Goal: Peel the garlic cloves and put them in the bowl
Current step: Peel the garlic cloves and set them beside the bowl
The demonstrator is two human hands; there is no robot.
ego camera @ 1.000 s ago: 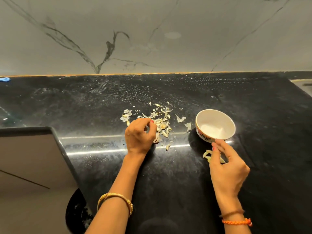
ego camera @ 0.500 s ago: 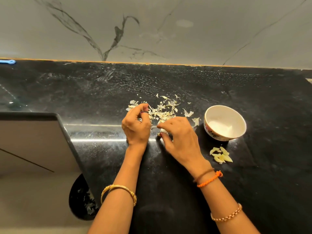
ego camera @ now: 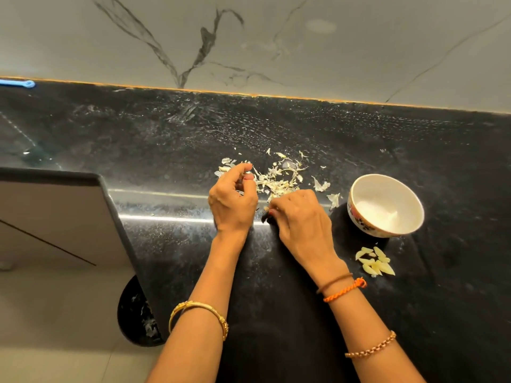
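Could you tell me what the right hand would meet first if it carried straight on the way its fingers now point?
The right hand points up and left, toward the pile of garlic skins, so it would probably meet those first; its fingertips already seem to reach the pile's near edge. The left hand lies just beside that line.

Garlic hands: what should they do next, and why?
Probably the right hand should pick another clove from the skin pile beside the left hand. The bowl looks empty, and the peeled cloves lie on the counter.
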